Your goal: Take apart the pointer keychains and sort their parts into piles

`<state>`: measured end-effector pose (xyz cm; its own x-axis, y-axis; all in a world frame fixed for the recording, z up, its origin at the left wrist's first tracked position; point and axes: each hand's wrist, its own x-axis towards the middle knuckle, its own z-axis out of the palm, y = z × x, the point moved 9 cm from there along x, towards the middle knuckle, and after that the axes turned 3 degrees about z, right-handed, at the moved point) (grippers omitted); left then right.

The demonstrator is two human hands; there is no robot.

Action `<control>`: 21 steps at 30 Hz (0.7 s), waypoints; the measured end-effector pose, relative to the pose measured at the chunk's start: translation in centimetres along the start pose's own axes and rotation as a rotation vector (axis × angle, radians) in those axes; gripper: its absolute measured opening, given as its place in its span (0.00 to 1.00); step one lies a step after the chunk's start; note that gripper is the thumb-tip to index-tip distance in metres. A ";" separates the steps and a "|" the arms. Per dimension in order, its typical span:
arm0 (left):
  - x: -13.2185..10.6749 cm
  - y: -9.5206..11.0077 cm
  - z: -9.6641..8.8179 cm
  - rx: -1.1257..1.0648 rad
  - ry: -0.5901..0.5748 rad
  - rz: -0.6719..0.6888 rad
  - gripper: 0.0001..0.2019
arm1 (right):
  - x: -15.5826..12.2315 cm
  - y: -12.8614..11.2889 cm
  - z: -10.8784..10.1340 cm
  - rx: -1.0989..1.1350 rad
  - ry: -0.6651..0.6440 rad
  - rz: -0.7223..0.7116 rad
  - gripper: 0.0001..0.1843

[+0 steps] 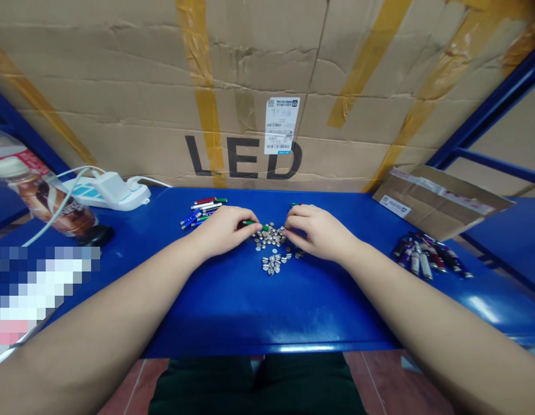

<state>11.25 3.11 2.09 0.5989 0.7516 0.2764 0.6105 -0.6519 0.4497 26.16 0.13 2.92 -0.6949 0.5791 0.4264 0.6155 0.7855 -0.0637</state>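
Observation:
My left hand is closed, thumb and fingers pinching a slim green metal tube that looks like a penlight body. Its open end points toward a pile of small round button cells on the blue table. On the other side of that pile, my right hand has thumb and fingertips drawn together. What they hold, if anything, is too small to make out. Nearer to me lies a second cluster of small silvery metal pieces. Another green piece shows just behind my right hand.
Several coloured penlight tubes lie beyond my left wrist, and more penlights are heaped at the right. A power strip, a tipped drink bottle and a small cardboard box edge the blue table. A large carton stands behind.

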 end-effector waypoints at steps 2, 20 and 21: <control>0.0 0.0 0.0 0.008 -0.002 -0.003 0.12 | 0.0 0.2 -0.1 0.035 0.002 0.017 0.10; -0.6 -1.1 -1.7 -0.046 0.085 -0.106 0.09 | -0.3 1.0 -1.2 0.243 0.064 0.151 0.04; -0.7 -1.3 -2.1 -0.069 0.102 -0.121 0.09 | -0.4 0.9 -1.3 0.261 0.071 0.151 0.04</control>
<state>8.93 3.64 3.07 0.4658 0.8326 0.2996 0.6356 -0.5504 0.5414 27.45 0.36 3.89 -0.5693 0.6843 0.4558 0.5874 0.7264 -0.3570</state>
